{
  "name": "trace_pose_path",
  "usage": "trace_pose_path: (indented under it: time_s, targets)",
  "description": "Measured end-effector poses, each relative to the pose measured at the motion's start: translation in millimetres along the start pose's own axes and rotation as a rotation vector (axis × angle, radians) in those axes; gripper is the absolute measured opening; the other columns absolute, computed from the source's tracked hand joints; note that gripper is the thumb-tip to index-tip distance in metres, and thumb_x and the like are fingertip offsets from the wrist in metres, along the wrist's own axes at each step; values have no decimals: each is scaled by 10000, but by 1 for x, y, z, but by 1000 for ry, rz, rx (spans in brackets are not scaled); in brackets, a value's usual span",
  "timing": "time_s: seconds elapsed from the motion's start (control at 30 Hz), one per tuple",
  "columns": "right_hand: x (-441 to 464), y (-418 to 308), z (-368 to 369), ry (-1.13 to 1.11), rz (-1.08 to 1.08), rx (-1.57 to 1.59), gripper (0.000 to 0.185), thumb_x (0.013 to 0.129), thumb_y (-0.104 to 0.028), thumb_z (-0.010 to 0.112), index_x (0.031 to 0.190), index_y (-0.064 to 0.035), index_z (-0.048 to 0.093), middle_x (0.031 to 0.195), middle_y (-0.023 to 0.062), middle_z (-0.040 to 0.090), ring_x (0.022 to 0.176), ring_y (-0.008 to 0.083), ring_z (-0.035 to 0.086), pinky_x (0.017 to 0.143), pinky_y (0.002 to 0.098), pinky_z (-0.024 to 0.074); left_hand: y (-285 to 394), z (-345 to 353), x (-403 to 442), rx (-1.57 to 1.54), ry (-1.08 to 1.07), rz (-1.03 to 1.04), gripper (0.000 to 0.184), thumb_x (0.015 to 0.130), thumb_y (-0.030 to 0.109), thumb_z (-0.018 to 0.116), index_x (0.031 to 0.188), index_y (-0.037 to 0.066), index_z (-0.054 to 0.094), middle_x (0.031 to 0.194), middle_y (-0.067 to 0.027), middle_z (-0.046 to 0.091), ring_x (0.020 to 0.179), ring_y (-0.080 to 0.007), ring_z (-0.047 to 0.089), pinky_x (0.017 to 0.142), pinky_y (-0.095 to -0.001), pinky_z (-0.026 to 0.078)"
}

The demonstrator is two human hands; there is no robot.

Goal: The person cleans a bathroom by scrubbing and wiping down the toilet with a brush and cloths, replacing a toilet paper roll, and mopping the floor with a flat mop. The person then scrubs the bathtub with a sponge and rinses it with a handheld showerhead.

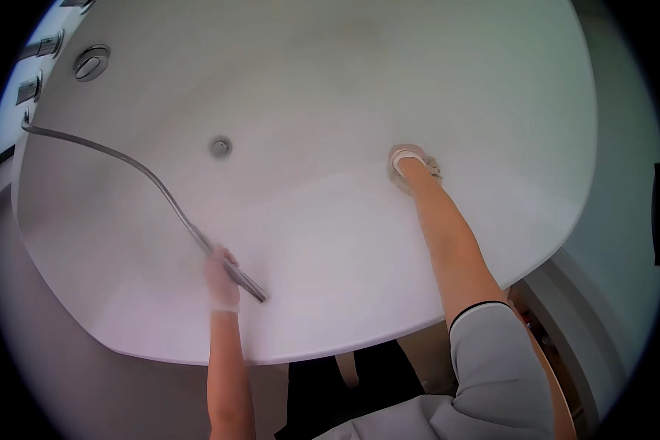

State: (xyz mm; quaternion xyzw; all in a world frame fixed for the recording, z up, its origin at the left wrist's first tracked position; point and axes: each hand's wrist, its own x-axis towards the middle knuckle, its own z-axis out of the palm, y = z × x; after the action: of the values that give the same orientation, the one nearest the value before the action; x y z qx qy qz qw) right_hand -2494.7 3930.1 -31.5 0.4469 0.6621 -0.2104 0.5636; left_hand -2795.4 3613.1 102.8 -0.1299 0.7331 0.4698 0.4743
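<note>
My left hand (220, 277), in a thin see-through glove, is closed around a metal hand shower (246, 282) near the front wall of the white bathtub (308, 249). From the shower's back end a metal hose (143, 167) curves up to the fittings at the far left. Inside the tub, right of the middle, my right hand (408, 154) presses a beige cloth (434, 170) against the surface. A glove cuff shows at that wrist, while the fingers are mostly hidden by the hand and cloth.
The round drain (221, 147) lies left of the tub's middle, with a chrome overflow fitting (92, 63) on the wall beyond it. Metal taps (29, 88) line the upper left rim. A shelf (557, 345) with small items stands at the lower right, outside the tub.
</note>
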Motion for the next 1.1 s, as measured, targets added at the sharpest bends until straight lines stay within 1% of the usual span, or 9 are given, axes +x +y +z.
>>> trace_pose_path:
  time_s: [0.07, 0.1, 0.17, 0.27, 0.33, 0.53, 0.63, 0.83, 1.1]
  targets:
    - [31, -70, 30, -228, -81, 52, 257, 769, -213, 628, 1016, -233, 695, 1056, -10, 672, 958, 156, 641, 744, 320, 498, 20, 2, -9, 91, 8, 6, 161, 924, 224, 545, 865, 91, 475, 753, 6, 472, 654, -104, 468, 591, -256, 403]
    - [-13, -111, 14, -301, -408, -164, 287, 745, -182, 605, 1019, -173, 692, 1012, 13, 681, 915, 181, 647, 745, 320, 499, 28, 3, -6, 137, -3, 8, 162, 923, 225, 546, 864, 90, 479, 754, 6, 476, 650, -100, 468, 584, -253, 402]
    - [-86, -184, -2, -242, -512, 164, 351, 748, -195, 541, 1027, -24, 669, 1052, 128, 665, 975, 247, 643, 785, 375, 511, 37, 2, -9, 140, -9, 12, 167, 923, 228, 546, 858, 89, 481, 756, 5, 478, 648, -97, 469, 577, -250, 400]
    - [-156, -227, -3, -174, -647, 223, 340, 768, -166, 503, 1029, -26, 669, 1027, 164, 665, 976, 303, 640, 827, 400, 499, 47, 1, -11, 161, -26, 15, 171, 923, 231, 546, 854, 87, 486, 757, 2, 480, 646, -94, 468, 574, -247, 399]
    - [-148, -145, 21, -92, -677, 196, 366, 824, -231, 432, 1006, -15, 664, 1038, 209, 643, 939, 353, 629, 826, 419, 491, 53, 17, -26, 154, -49, 18, 160, 928, 221, 543, 870, 79, 496, 762, -2, 481, 655, -97, 469, 589, -245, 404]
    - [-149, 266, 48, 121, 246, 183, 317, 858, -259, 477, 916, -40, 697, 871, 158, 687, 806, 259, 674, 702, 334, 514, 41, 8, -32, 111, -32, 80, 252, 928, 318, 486, 792, 105, 491, 670, 20, 443, 644, -89, 433, 581, -258, 350]
    - [-151, 180, 46, -38, 99, -50, 321, 846, -270, 487, 930, -38, 691, 903, 159, 684, 854, 267, 669, 734, 351, 513, 46, 15, -45, 26, -18, 62, 227, 925, 290, 513, 818, 91, 496, 705, 11, 461, 657, -89, 445, 601, -249, 364]
    - [-259, -137, -2, -218, -707, 286, 351, 794, -249, 438, 940, -16, 656, 969, 201, 654, 910, 351, 619, 822, 405, 478, 59, 25, -56, 35, 5, 0, 215, 923, 267, 525, 837, 72, 496, 739, -8, 477, 684, -104, 462, 634, -250, 377]
    - [-272, 220, 82, -149, 166, 138, 356, 840, -347, 458, 972, -82, 656, 949, 189, 657, 921, 320, 619, 811, 401, 467, 35, 19, -39, -87, 14, -62, 175, 923, 245, 526, 866, 82, 498, 779, 8, 456, 700, -96, 443, 657, -244, 366]
